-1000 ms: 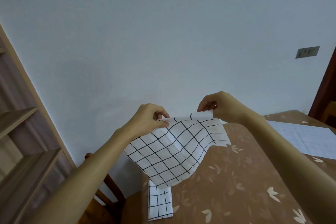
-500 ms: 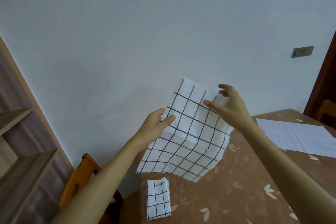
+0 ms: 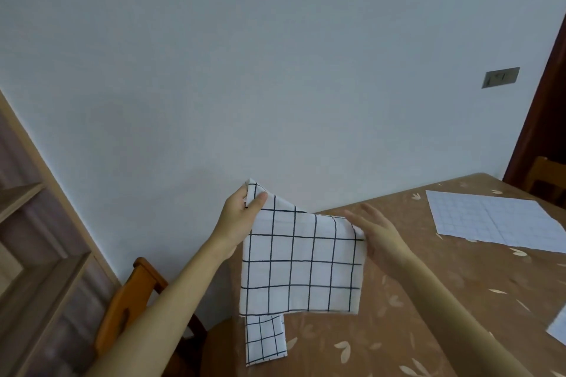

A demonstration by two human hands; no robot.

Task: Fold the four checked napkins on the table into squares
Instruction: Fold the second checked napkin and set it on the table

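A white napkin with a black grid (image 3: pixel 301 266) hangs doubled over in the air above the table's left end. My left hand (image 3: pixel 240 217) pinches its raised top left corner. My right hand (image 3: pixel 375 231) is at the napkin's top right edge, fingers spread behind the cloth, thumb side touching it. A small folded checked napkin (image 3: pixel 265 338) lies on the table just below the hanging one, partly hidden by it. Another checked napkin (image 3: pixel 493 223) lies spread flat at the far right. A white corner (image 3: pixel 559 329) shows at the right edge.
The table (image 3: pixel 413 315) has a brown cloth with a leaf pattern and stands against a pale wall. An orange wooden chair (image 3: pixel 134 297) stands at its left end, another chair (image 3: pixel 548 180) at the far right. Wooden shelves (image 3: pixel 27 254) fill the left side.
The napkin went from being pinched at two top corners to flipped up, then down into a doubled hanging sheet. My right hand let go of its corner and now rests flat at the right edge.
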